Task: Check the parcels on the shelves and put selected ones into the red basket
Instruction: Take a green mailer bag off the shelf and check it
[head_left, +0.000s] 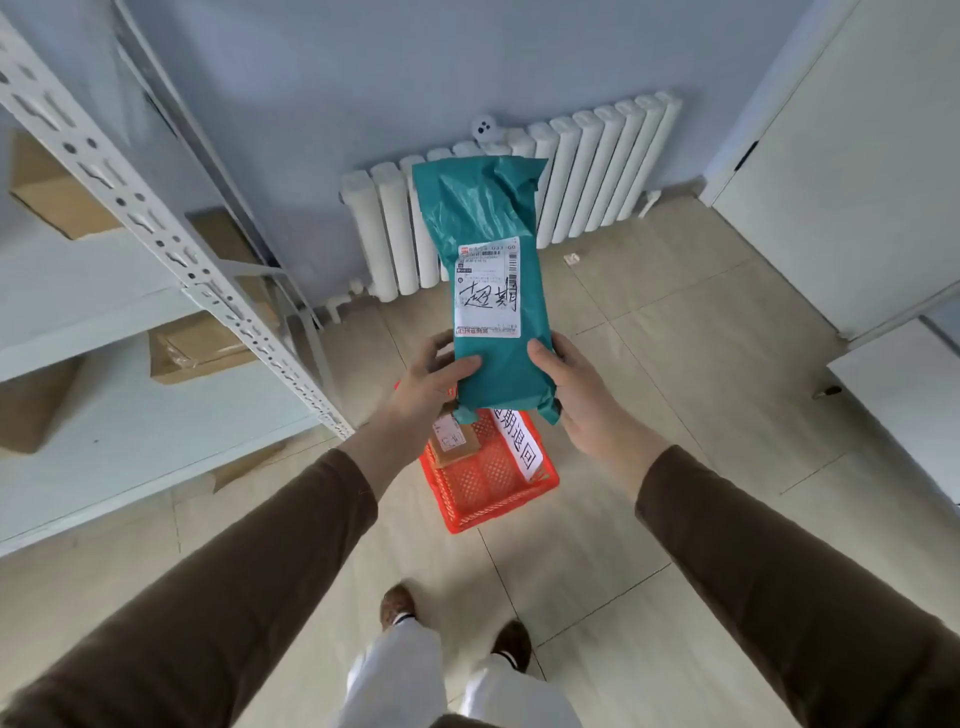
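Pale tiled floor (649, 395) runs to a white ribbed radiator (582, 176) under a blue-grey wall, and everything is placed from the red plastic mesh basket (488, 493) standing on that floor. Directly above the basket, a long teal plastic mailer parcel (491, 291) with a white handwritten label is held upright by its lower end: the left hand (423, 382) and right hand (574, 392) each curl their fingers round an edge. Inside the basket lies a small brown cardboard parcel (453, 441) beside a white paper sign (519, 447). Left of the basket stands a white perforated metal shelf rack (171, 249) with brown boxes. Best lower the mailer flat, clear of the sign, before letting go.
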